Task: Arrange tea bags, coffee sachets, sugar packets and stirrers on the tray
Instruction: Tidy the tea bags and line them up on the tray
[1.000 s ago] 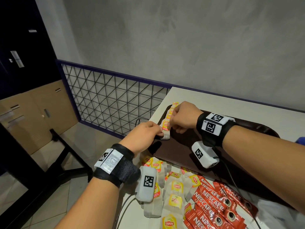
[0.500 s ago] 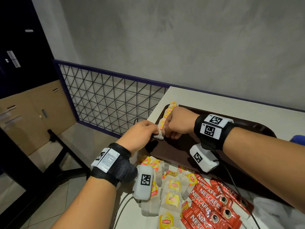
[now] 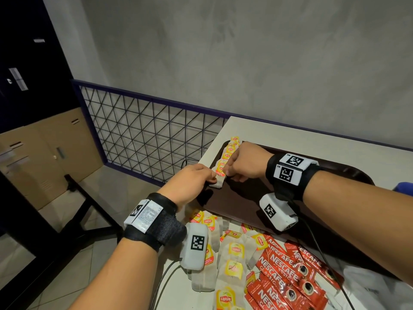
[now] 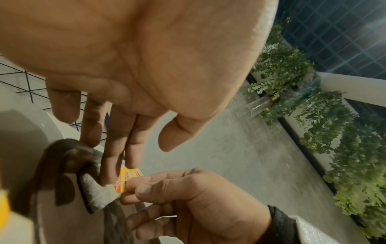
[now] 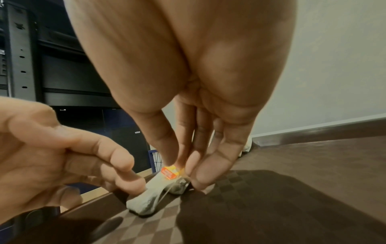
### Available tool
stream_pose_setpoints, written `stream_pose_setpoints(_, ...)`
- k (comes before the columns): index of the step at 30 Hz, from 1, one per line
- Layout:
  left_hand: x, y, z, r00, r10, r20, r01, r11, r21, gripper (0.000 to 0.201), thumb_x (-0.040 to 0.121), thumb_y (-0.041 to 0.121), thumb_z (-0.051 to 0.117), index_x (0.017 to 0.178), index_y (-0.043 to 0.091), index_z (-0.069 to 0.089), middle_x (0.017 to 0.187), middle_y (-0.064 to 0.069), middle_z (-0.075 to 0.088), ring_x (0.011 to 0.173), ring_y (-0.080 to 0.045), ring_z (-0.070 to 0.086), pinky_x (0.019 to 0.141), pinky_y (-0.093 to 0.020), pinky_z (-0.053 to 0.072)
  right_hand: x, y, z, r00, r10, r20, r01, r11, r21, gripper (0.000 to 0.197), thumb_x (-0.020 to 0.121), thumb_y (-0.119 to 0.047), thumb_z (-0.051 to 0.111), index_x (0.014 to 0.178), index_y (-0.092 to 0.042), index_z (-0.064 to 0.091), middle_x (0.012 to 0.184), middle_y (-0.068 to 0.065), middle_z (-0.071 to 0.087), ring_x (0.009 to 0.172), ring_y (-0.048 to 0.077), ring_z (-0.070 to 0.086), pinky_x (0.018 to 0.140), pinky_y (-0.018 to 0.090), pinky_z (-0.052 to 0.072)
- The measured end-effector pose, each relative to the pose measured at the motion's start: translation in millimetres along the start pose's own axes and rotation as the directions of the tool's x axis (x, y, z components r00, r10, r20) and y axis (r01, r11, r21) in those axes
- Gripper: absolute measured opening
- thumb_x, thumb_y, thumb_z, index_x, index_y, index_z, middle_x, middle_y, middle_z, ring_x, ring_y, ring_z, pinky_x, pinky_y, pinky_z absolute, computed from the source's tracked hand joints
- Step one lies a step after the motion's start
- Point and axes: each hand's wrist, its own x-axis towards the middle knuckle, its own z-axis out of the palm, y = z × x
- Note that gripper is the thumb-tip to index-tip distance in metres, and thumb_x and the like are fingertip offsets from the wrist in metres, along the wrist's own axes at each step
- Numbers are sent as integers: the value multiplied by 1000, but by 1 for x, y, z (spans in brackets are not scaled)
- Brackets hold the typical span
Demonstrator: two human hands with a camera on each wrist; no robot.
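Note:
A dark brown tray (image 3: 245,198) lies on the white table. Several Lipton tea bags (image 3: 230,151) form a row along its left edge. At the near end of that row lies one more tea bag (image 3: 220,175) (image 5: 146,196), on the tray by the rim. My right hand (image 3: 229,172) pinches its yellow tag (image 5: 170,171) between thumb and fingers. My left hand (image 3: 210,176) has its fingers (image 4: 110,165) straight, tips touching the bag and tag (image 4: 125,180), thumb held apart. Loose tea bags (image 3: 232,253) and red Nescafe sachets (image 3: 288,278) lie in front of the tray.
The table's left edge (image 3: 207,153) runs close beside the tray, with a wire-grid railing (image 3: 145,142) and floor beyond. A white plastic bag (image 3: 380,291) lies at the lower right. A blue object (image 3: 404,186) shows at the right edge. Wrist-camera cables trail over the sachets.
Both hands have stayed at the tray's left edge on the same tea bag, shifting only slightly. The bag now lies flatter against the tray.

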Motion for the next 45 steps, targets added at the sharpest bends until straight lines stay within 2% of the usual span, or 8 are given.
stream_pose_setpoints(7,-5,13,-5,999,41,-23,-41,999,-14,23,99,23,58,106,9,75,108,-4,76,109,-14,65,85,-22,43,-34,-9,-8,999,-37,-10,37,998,-52,11,92,-15,70,96,-9,79,93,14,79,86,29,78,78,39,65)
stream_pose_setpoints(11,-17,36,-8,992,119,-51,-122,991,-61,22,102,20,56,110,9,73,105,-5,78,73,10,62,74,-23,40,-81,-14,-16,992,-119,49,121,992,-43,8,93,-18,72,95,-15,79,95,5,79,88,25,77,69,30,61)
stream_pose_setpoints(14,-30,54,-11,987,161,-31,-160,987,16,15,102,21,59,105,14,72,96,-2,78,72,0,63,67,-20,41,-118,-15,-19,975,-197,106,205,976,-73,8,93,-30,74,94,-24,79,91,-1,79,82,17,75,72,25,59)
stream_pose_setpoints(18,-67,80,-12,960,235,152,-269,925,267,8,97,17,66,94,18,74,81,2,75,67,-9,63,62,-17,47,-165,-13,-17,963,-232,138,248,962,-115,5,91,-33,77,93,-29,79,88,-15,77,76,-4,68,72,13,53)
stream_pose_setpoints(21,-102,86,-7,902,135,409,-354,775,524,7,90,21,73,94,27,74,88,6,75,74,-7,67,70,-24,54,-189,-7,-7,964,-208,165,237,954,-183,11,89,-37,78,98,-32,77,91,-12,74,81,1,68,71,16,52)
stream_pose_setpoints(27,-146,45,14,831,-75,552,-430,542,722,117,60,49,96,155,37,28,143,13,41,130,-9,36,113,-30,36,-203,10,17,984,-136,118,162,954,-252,39,88,-38,78,125,-32,65,111,-10,65,97,9,63,87,29,56)
stream_pose_setpoints(31,-152,27,23,850,-66,523,-421,512,748,139,57,49,98,162,33,6,160,12,21,144,-13,16,124,-35,19,-202,9,26,990,-117,76,131,969,-209,45,92,-37,74,134,-25,60,123,-5,64,109,13,61,90,25,51)
stream_pose_setpoints(45,-159,28,28,915,8,403,-321,619,717,85,65,36,96,133,31,46,124,13,61,110,-10,57,93,-26,49,-181,-7,29,982,-146,122,172,956,-238,33,88,-20,78,120,-23,68,94,-12,56,90,11,56,68,20,45)
